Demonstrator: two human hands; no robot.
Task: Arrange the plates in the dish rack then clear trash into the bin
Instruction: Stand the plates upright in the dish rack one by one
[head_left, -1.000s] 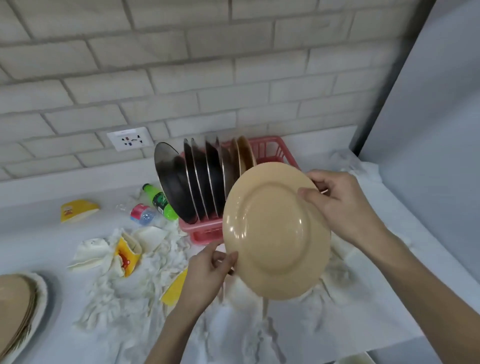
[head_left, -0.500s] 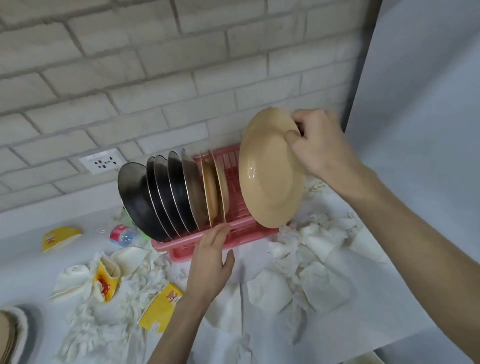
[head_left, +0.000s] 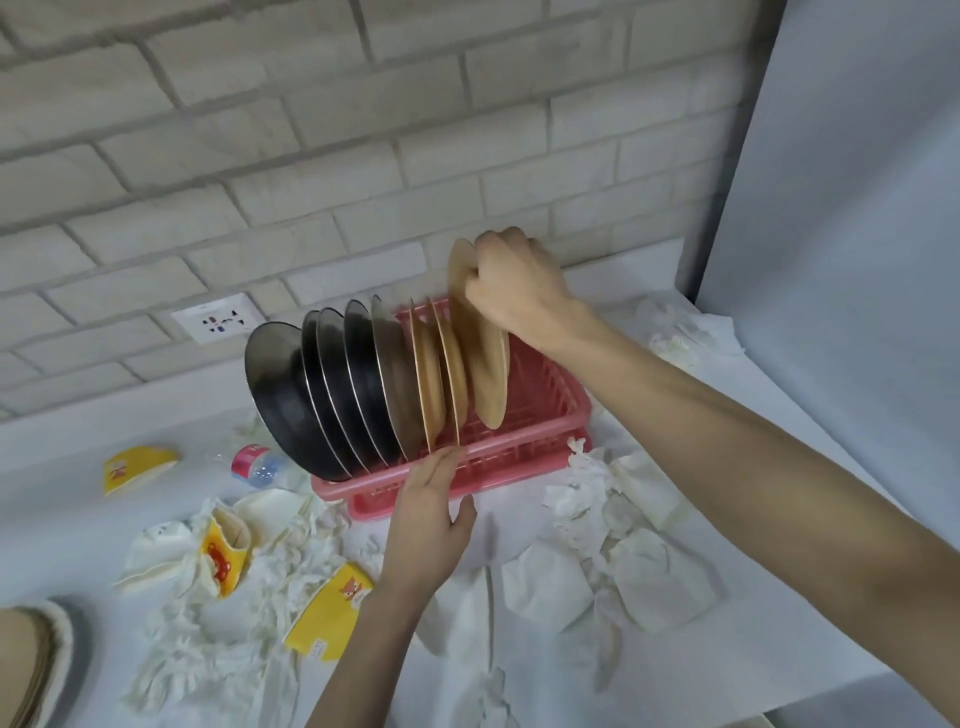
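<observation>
A pink dish rack (head_left: 545, 415) stands on the white counter against the brick wall. Several dark steel plates (head_left: 322, 395) lean in its left half, with two tan plates (head_left: 434, 379) beside them. My right hand (head_left: 514, 291) grips the top rim of a third tan plate (head_left: 485, 364), held upright inside the rack just right of those two. My left hand (head_left: 428, 525) rests with straight fingers on the rack's front edge, holding nothing. Crumpled white tissues (head_left: 613, 545) and yellow wrappers (head_left: 332, 610) litter the counter.
A small plastic bottle (head_left: 254, 462) lies left of the rack, near a yellow wrapper (head_left: 137, 467). More tan plates (head_left: 26, 670) are stacked at the bottom left corner. A grey panel (head_left: 857, 208) walls off the right side. A socket (head_left: 218, 322) sits on the wall.
My right hand has turned the tan plate edge-on and lowered it into the rack beside the other tan plates. My left hand let go of the plate and settled on the rack's front edge.
</observation>
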